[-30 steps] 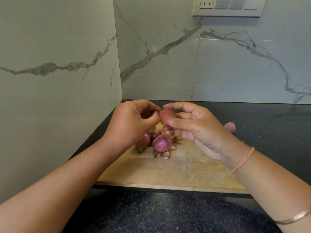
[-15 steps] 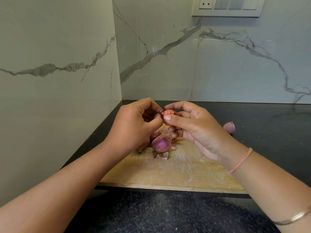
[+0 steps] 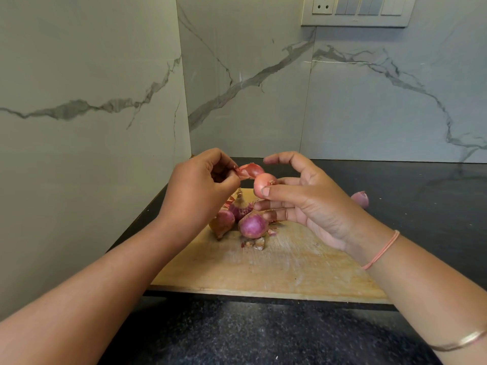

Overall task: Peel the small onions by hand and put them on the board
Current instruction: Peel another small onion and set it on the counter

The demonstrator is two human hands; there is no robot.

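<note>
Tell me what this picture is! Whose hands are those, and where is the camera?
There is no machine here: these are a person's two hands. The camera sits on the person's head and looks down, so you see what they see. The right hand pinches a small onion in its fingers. The left hand pinches a strip of papery skin right beside it. Below, on the wooden board, lie three more onions and some skin scraps. One pinkish onion piece sits off the board on the black counter.
</note>
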